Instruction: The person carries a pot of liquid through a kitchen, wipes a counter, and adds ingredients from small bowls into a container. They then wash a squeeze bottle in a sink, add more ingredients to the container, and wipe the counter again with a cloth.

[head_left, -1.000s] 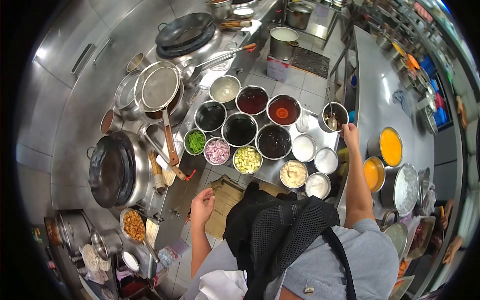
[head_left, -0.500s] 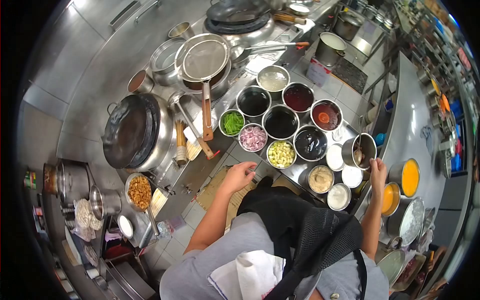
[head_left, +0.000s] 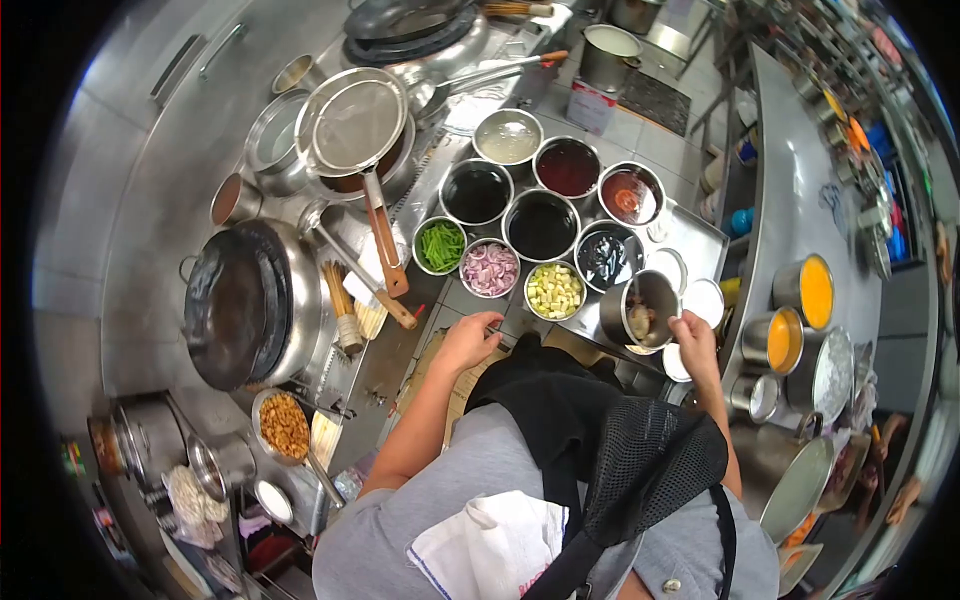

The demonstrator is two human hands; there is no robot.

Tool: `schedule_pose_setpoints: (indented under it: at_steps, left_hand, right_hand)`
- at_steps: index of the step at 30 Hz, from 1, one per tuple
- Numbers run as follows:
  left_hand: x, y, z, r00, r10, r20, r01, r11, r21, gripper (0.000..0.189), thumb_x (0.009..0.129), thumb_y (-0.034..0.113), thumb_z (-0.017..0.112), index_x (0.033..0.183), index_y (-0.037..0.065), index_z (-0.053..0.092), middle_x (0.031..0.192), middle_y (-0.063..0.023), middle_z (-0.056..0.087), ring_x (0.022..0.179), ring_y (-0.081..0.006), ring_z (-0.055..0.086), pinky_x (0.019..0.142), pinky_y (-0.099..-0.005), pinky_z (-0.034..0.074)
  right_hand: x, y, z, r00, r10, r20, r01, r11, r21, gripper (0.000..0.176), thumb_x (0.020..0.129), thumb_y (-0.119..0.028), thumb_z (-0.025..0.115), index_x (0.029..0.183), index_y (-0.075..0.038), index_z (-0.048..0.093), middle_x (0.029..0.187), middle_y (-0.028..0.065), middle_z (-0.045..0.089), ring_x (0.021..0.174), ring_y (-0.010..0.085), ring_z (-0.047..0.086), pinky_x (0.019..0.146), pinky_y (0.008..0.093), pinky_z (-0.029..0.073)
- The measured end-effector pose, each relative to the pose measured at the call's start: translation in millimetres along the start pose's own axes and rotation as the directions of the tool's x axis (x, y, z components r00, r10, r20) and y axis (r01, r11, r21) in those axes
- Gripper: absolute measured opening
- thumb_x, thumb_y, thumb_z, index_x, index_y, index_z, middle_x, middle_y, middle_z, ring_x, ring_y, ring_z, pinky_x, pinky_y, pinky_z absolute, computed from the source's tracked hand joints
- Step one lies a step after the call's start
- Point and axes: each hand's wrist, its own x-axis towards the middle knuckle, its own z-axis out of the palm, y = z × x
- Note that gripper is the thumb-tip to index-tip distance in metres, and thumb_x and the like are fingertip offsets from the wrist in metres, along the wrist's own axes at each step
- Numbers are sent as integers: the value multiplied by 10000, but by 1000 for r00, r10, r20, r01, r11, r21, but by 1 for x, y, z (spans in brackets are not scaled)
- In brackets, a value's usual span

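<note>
My right hand (head_left: pixel 696 350) grips the rim of a deep steel container (head_left: pixel 622 325) with some brownish contents and what looks like a spoon inside. It is tilted above tubs of white seasoning (head_left: pixel 706 299), one partly hidden beneath it. My left hand (head_left: pixel 470 340) hovers in front of my apron, holding nothing, its fingers loosely bent. Nearest to it are steel tubs of chopped purple onion (head_left: pixel 490 269), diced pale-green vegetable (head_left: pixel 555 290) and cut green vegetable (head_left: pixel 440 246). Behind them stand tubs of dark sauce (head_left: pixel 541 226), red sauce (head_left: pixel 630 196) and cloudy liquid (head_left: pixel 508 137).
At left are a wok (head_left: pixel 235 305), a strainer (head_left: pixel 355 120) across a pot, a ladle (head_left: pixel 350 260), a bamboo brush (head_left: pixel 343 305) and a bowl of browned bits (head_left: pixel 284 424). The right counter (head_left: pixel 790 180) holds tubs of orange liquid (head_left: pixel 816 285).
My right hand has brought the steel container leftward, off the right side of the tubs and over the seasonings. My left hand stays much the same. The whole view has shifted slightly.
</note>
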Motion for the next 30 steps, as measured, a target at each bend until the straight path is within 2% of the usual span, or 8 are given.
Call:
schedule_pose_setpoints:
  at_steps: [3, 6, 8, 9, 16, 18, 28, 30]
  left_hand:
    - [16, 1, 4, 994, -22, 102, 22, 1000, 1, 353, 888, 215, 693, 1171, 6, 665, 1066, -155, 730, 937, -262, 719, 842, -384, 558]
    - [43, -14, 35, 981, 7, 196, 33, 979, -202, 381, 942, 286, 660, 1186, -6, 651, 1096, -156, 724, 921, -257, 724, 799, -379, 574]
    - [61, -14, 56, 870, -245, 429, 461, 715, -525, 459, 971, 381, 635, 1222, -3, 628, 1117, -162, 716, 862, -242, 733, 696, -373, 578]
    - [69, -12, 61, 843, -243, 480, 518, 609, -601, 436, 985, 355, 618, 1194, -27, 593, 1104, -179, 695, 836, -250, 736, 665, -365, 594]
    - [85, -4, 74, 884, -268, 384, 468, 514, -719, 198, 982, 173, 572, 994, -22, 537, 925, -103, 588, 828, -287, 739, 679, -358, 625]
    - [84, -8, 73, 886, -295, 357, 463, 527, -713, 159, 981, 145, 559, 973, -12, 537, 904, -94, 583, 818, -282, 739, 672, -347, 625]
    - [77, -4, 54, 874, -280, 398, 485, 561, -671, 263, 1010, 231, 558, 988, -31, 559, 926, -142, 657, 819, -277, 741, 679, -342, 623]
    - [77, -4, 42, 751, -262, 606, 597, 660, -456, 374, 1018, 329, 570, 1004, -43, 594, 1007, -181, 691, 817, -267, 742, 686, -347, 620]
  right_hand:
    - [-19, 40, 37, 999, 23, -43, -22, 999, 32, 340, 937, -212, 618, 692, -12, 494, 600, -16, 433, 599, 92, 401, 535, 329, 354]
    - [-46, 35, 60, 991, 109, -81, -108, 994, 12, 343, 937, -205, 614, 687, -1, 498, 590, 1, 429, 590, 94, 398, 524, 332, 353]
    - [-56, 42, 75, 981, 153, -121, -151, 988, 19, 347, 942, -212, 611, 693, 6, 509, 591, 10, 470, 591, 93, 433, 530, 325, 371]
    - [-59, 39, 83, 969, 176, -171, -171, 984, 40, 348, 943, -217, 610, 696, 10, 519, 594, 18, 494, 592, 97, 454, 536, 323, 386]
    - [-53, 52, 109, 935, 173, -311, -154, 984, 84, 335, 930, -237, 622, 750, 40, 560, 591, 129, 529, 570, 175, 510, 563, 371, 429]
    - [-52, 48, 115, 957, 124, -261, -132, 991, -12, 339, 952, -213, 605, 729, 38, 560, 607, 70, 575, 594, 119, 576, 563, 310, 472]
    - [-48, 61, 146, 832, 158, -532, -132, 987, 86, 351, 955, -214, 608, 729, 18, 474, 600, 132, 468, 574, 191, 440, 563, 385, 401]
    - [-47, 60, 149, 819, 169, -548, -124, 985, 119, 354, 955, -217, 604, 737, 13, 446, 608, 144, 443, 582, 216, 411, 579, 397, 393]
